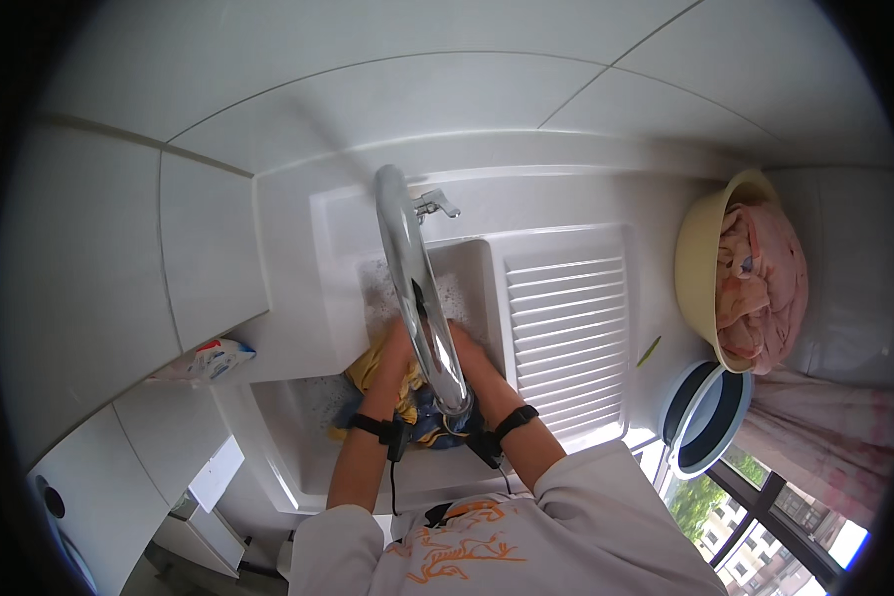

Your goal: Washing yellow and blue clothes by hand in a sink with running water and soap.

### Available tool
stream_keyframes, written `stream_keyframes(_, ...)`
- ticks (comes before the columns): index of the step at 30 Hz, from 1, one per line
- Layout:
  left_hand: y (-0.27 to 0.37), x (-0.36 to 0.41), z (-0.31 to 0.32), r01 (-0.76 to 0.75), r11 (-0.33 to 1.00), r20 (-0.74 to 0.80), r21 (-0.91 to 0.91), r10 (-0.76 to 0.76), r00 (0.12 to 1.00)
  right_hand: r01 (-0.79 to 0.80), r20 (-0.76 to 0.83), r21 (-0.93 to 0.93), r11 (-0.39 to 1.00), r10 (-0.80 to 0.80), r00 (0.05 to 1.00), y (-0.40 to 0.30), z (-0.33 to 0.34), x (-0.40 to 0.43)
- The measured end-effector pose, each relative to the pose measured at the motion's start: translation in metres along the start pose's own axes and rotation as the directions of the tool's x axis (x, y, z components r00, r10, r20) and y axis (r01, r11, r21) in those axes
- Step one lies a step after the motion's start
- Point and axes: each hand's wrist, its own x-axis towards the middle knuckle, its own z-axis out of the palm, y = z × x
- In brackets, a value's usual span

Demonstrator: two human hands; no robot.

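Both of my hands are down in the white laundry sink (305, 488), under the chrome faucet (410, 276). My left hand (398, 340) is beside a bunched yellow and blue cloth (365, 371). Opposite it, my right hand (465, 341) reaches in along the basin's right side. The faucet spout crosses in front of both hands and hides their fingers, so their grip does not show. More of the wet, crumpled cloth lies between and below my forearms. Soap bubbles (454, 296) spread over the basin beyond my hands.
A ribbed washboard (566, 335) adjoins the basin on the right. Further right stand a cream tub (693, 268) of pink fabric (763, 283) and a grey-blue collapsible bucket (745, 398). A green sliver (649, 351) lies on the counter. At left is a plastic packet (223, 359).
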Motion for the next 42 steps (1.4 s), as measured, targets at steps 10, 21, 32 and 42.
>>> stream_keyframes(10,-0.129,0.013,0.01,-0.646,0.69,-0.173,0.327,0.716,0.677,0.332,-0.033,0.05,0.942,-0.33,0.943,0.017,0.037,0.028)
stream_keyframes(21,0.076,-0.041,-0.038,-0.551,0.704,-0.036,0.448,0.63,0.776,0.033,0.136,-0.139,0.99,-0.014,0.991,-0.023,-0.009,0.017)
stream_keyframes(32,0.056,-0.029,-0.026,0.057,0.974,-0.1,0.22,-0.035,0.994,0.232,0.014,-0.035,0.972,-0.232,0.973,-0.038,-0.01,0.0)
stream_keyframes(42,0.096,-0.04,-0.037,-0.154,0.988,-0.5,-0.034,0.116,0.858,0.255,-0.103,-0.406,0.877,-0.321,0.941,-0.072,-0.018,-0.045)
